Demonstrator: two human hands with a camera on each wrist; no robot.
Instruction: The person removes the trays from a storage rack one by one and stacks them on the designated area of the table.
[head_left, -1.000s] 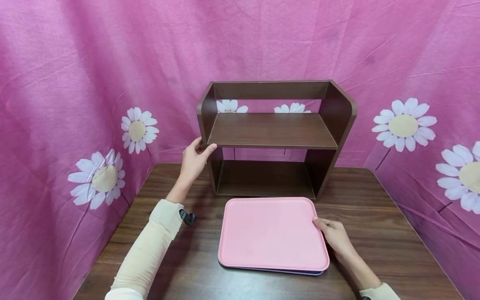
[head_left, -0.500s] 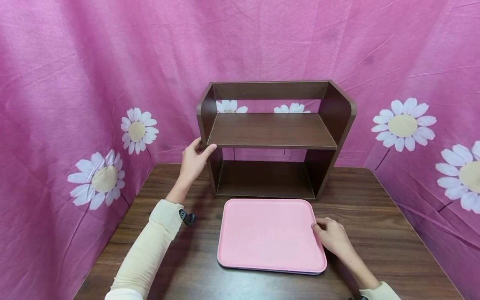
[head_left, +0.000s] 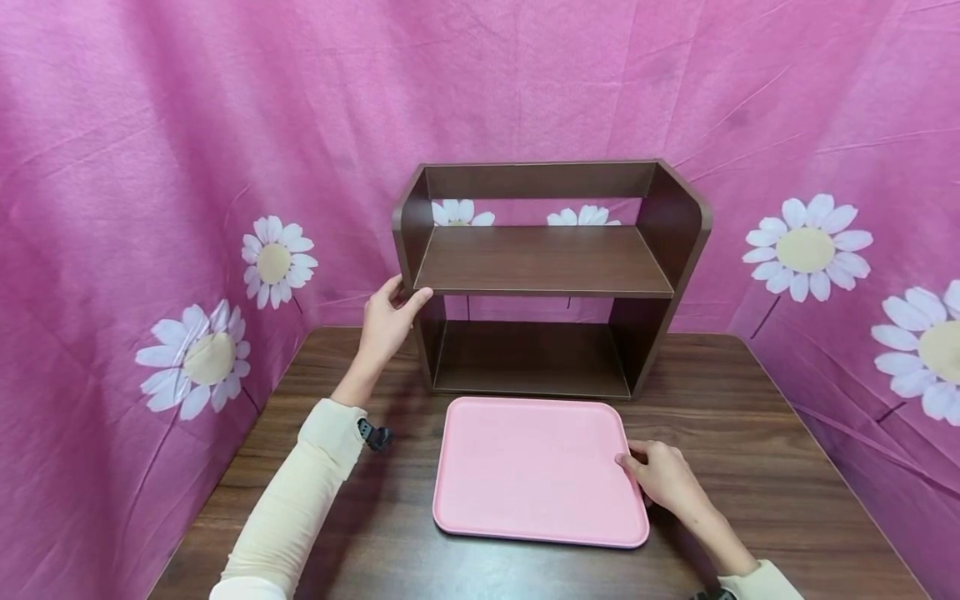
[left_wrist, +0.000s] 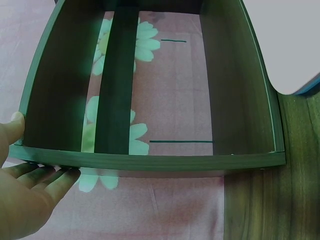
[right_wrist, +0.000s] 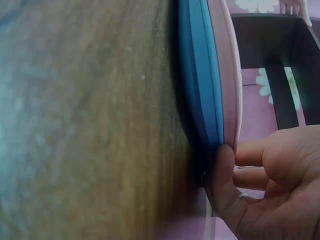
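Observation:
A dark brown two-tier shelf (head_left: 543, 262) stands at the back of the wooden table (head_left: 750, 417). My left hand (head_left: 386, 321) holds its left side panel, thumb on the front edge and fingers along the outside; the left wrist view shows the same hand (left_wrist: 25, 200) at the shelf (left_wrist: 150, 161). A pink tray (head_left: 525, 467) lies flat in front of the shelf. My right hand (head_left: 663, 479) pinches its right edge. In the right wrist view the pink tray (right_wrist: 225, 65) lies on a blue tray (right_wrist: 197, 65), with the hand's (right_wrist: 270, 185) thumb at the rim and fingers on top.
Pink cloth printed with white daisies (head_left: 273, 260) hangs behind and on both sides of the table. Both shelf tiers hold nothing. A small black camera mount (head_left: 375, 435) sits on my left wrist. Bare table surface lies left and right of the tray.
The pink tray has slid a little to the left and squared up over the tray beneath it, my right hand moving with it. My left hand has stayed on the shelf.

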